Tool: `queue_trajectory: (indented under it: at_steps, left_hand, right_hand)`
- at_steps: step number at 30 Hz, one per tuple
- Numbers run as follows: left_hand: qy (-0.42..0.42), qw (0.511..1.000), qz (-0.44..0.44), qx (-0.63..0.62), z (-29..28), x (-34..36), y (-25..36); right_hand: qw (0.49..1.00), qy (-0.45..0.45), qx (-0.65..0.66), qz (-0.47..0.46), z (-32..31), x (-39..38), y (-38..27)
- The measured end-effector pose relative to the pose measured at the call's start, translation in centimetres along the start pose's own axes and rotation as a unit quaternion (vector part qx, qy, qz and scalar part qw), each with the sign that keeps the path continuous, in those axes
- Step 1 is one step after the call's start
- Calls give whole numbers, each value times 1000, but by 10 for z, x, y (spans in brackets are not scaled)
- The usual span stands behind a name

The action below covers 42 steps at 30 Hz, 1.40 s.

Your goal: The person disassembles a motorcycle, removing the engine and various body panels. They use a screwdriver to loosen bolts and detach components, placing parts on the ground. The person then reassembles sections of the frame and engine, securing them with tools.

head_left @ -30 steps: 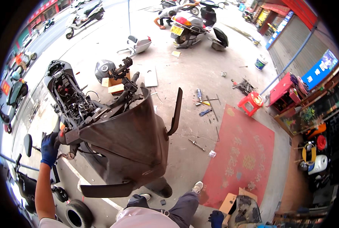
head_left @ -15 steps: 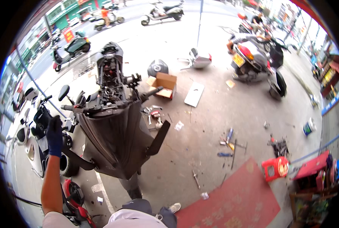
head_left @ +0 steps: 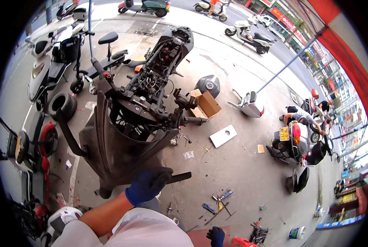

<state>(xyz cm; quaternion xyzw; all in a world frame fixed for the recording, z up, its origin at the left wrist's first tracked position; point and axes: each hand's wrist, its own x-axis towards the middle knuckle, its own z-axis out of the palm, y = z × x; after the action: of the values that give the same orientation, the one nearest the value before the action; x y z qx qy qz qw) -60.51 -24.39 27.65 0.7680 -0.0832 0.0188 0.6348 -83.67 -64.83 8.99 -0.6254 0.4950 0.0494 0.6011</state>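
A dark motorcycle (head_left: 110,144) with bare inner parts showing stands in front of me, its front fairing nearest. My left hand (head_left: 149,186), in a blue and black glove, is at the lower right of the fairing. It overlaps the base of a dark side mirror (head_left: 180,177); whether it touches the mirror I cannot tell. Its fingers are bent and together, and whatever they may hold is hidden. Low in the picture, my right hand (head_left: 216,236) wears a dark glove. Its fingers are loosely bent and slightly apart, with nothing visible in them, above the red mat (head_left: 196,238).
Hand tools (head_left: 219,202) lie on the ground to the right, near a dark pile of parts (head_left: 259,234). Beyond are an opened cardboard box (head_left: 210,103), a white panel (head_left: 223,136) and a tank-like cover (head_left: 208,85). Tyres (head_left: 63,103) and scooters stand left; a person (head_left: 303,115) bends by a scooter (head_left: 293,142).
My left hand has moved from the motorcycle's left side across to the fairing's lower right. My right hand has come into view. The whole view has swung left.
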Motion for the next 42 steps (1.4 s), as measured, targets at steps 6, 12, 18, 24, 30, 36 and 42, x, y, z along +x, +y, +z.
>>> queue_trajectory:
  at_steps: [6, 12, 18, 24, 30, 36, 42]
  left_hand:
    - [17, 997, 81, 3, 62, 66, 29]
    - [119, 992, 36, 23, 103, 95, 28]
    - [305, 943, -132, -1, 173, 110, 27]
    - [482, 849, -218, -21, 231, 156, -61]
    - [733, 667, -119, 64, 207, 183, -130]
    - [673, 720, -170, 21, 181, 201, -194]
    - [656, 713, -63, -240, 174, 207, -232]
  right_hand:
    - [984, -75, -164, -9, 14, 97, -139]
    - [900, -268, -327, -109, 121, 214, -257]
    - [718, -467, -458, -239, 269, 215, -408]
    - [601, -574, -441, -339, 380, 185, -503]
    - [551, -575, -439, -417, 471, 114, -586]
    - [239, -636, -477, -557, 540, 17, -588]
    - [11, -720, -473, -508, 581, -75, -479]
